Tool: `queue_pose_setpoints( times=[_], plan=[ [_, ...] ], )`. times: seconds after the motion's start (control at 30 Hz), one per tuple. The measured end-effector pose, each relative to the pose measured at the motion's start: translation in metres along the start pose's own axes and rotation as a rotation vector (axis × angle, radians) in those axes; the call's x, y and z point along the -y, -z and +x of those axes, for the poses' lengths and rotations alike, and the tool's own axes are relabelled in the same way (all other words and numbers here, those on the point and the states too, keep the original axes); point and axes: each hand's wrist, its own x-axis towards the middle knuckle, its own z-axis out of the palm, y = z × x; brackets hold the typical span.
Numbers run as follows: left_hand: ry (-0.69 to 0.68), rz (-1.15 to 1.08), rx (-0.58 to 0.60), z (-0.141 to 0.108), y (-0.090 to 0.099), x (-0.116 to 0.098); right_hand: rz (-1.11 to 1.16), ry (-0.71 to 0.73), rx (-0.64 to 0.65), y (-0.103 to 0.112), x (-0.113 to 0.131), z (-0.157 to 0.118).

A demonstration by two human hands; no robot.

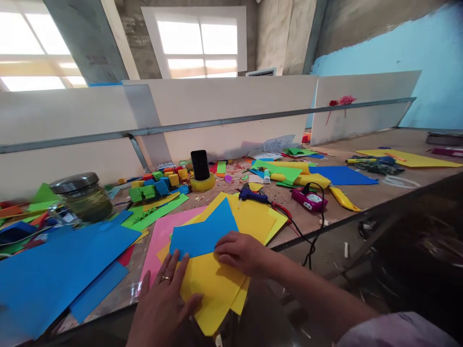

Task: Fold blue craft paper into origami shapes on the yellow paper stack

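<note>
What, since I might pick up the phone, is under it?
A yellow roll on the table shows beneath the black phone. The roll's middle is hidden, so how the phone sits there cannot be told.

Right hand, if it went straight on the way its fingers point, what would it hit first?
Likely the left hand, around its fingertips near the lower edge of the blue sheet; depth is hard to judge from this one view.
</note>
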Motion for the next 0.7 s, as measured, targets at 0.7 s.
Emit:
queue_pose_setpoints(
  times=[0.7],
  plan=[
    [0.014,-0.033,-0.166,0.011,-0.019,0.040,-0.797,-0.772,-0.957,0.139,-0.066,-0.132]
  ],
)
